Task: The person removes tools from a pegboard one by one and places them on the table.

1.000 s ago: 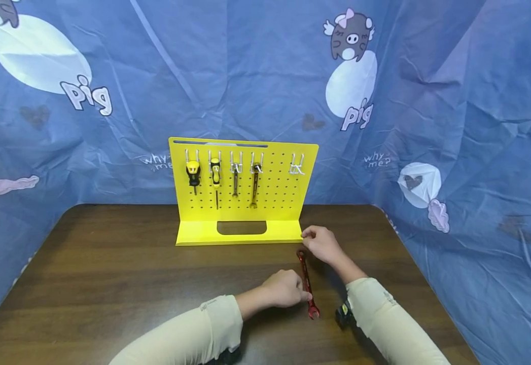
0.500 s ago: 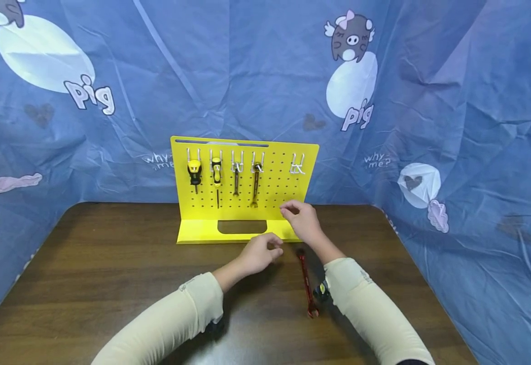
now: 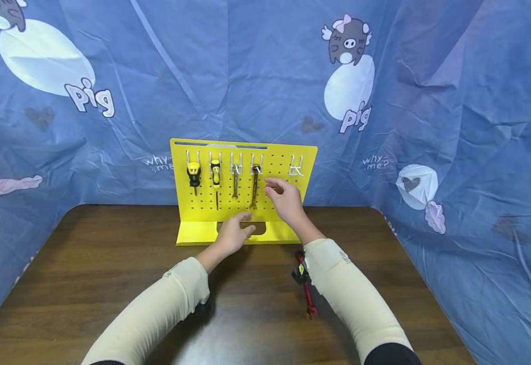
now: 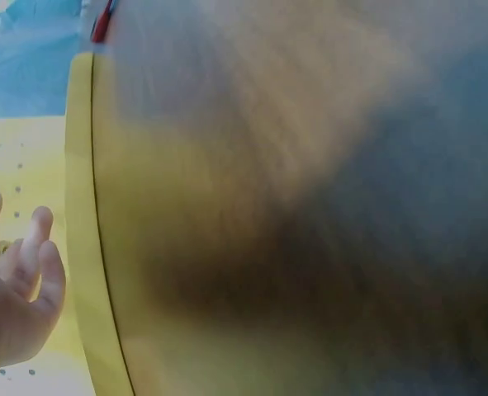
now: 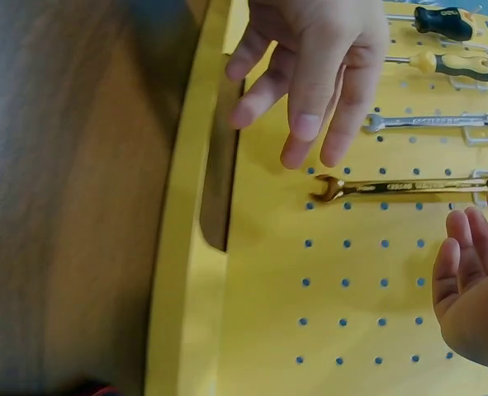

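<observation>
My right hand (image 3: 288, 200) is raised in front of the yellow pegboard (image 3: 283, 213), just right of a hanging gold-brown wrench (image 3: 254, 188). In the right wrist view its fingers lie close to the ring end of that wrench (image 5: 409, 186); contact cannot be told. My left hand (image 3: 232, 235) hovers lower, over the board's base, fingers spread and holding nothing. Seen from the right wrist, the left hand (image 5: 318, 74) points toward the wrench's jaw end, apart from it. A red wrench (image 3: 310, 301) lies on the table, partly hidden by the right wrist gear.
A stubby screwdriver (image 3: 194, 174), a longer screwdriver (image 3: 216, 175) and a silver wrench (image 3: 235, 183) hang left of the gold-brown one. A bare double hook (image 3: 295, 166) is at the board's right. The wooden table (image 3: 110, 284) meets blue cloth (image 3: 270, 76) behind.
My left hand has left the red wrench and moved up and left to the board's base. My right hand has risen leftward from the board's corner to beside the gold-brown wrench.
</observation>
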`<state>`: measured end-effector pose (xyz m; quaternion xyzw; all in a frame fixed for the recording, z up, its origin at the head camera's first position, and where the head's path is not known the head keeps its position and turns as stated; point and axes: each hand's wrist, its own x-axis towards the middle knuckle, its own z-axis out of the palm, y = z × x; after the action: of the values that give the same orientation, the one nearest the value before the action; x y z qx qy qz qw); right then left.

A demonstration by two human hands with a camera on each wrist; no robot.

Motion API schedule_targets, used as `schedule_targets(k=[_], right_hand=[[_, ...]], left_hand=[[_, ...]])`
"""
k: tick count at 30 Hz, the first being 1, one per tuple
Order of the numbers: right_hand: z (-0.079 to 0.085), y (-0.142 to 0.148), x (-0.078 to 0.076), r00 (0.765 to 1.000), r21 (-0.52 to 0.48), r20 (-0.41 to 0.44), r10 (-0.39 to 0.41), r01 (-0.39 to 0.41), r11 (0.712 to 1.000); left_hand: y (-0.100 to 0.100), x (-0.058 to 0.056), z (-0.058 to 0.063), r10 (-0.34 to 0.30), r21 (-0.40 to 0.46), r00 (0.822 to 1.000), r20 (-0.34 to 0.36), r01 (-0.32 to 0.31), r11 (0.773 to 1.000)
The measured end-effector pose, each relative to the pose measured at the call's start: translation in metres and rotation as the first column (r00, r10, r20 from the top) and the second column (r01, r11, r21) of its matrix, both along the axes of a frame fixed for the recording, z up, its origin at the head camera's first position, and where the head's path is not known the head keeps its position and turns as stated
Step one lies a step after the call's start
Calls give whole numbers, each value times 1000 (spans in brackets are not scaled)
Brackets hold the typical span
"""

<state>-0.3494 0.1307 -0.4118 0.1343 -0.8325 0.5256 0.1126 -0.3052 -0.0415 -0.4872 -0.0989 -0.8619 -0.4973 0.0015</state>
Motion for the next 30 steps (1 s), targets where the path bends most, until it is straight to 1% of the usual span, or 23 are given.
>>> schedule_targets(k=[5,8,10,14,19,22,27,30], right_hand=[[11,-13,-8,1000,-15,1,-14,14,1000],[16,-18,-13,1000,0,-23,-18,18,1000],[19,-21,-16,999,21,-39,-17,18,1000],[25,-26,-21,997,104,-79,-15,23,994],[32,-28,-21,995,174,-94,-14,30,984],[34,-29,-21,996,177,-91,-14,30,984],[35,-29,-20,997,160,-78,-13,25,987],[35,-29,-19,998,145,-66,-7,17,989]], left_hand=[[-8,-9,1,16,25,1000,2,-16,1000],[-9,-12,2,22,43,1000,0,-22,999],[-10,-13,2,30,35,999,-10,-30,999],[-12,-16,5,41,12,999,-30,-40,999],[-13,-19,7,54,-7,997,-48,-54,999],[-13,-20,7,61,-10,997,-47,-62,998],[-12,-21,5,48,-3,998,-40,-48,999],[-11,-20,4,50,2,998,-28,-50,999]])
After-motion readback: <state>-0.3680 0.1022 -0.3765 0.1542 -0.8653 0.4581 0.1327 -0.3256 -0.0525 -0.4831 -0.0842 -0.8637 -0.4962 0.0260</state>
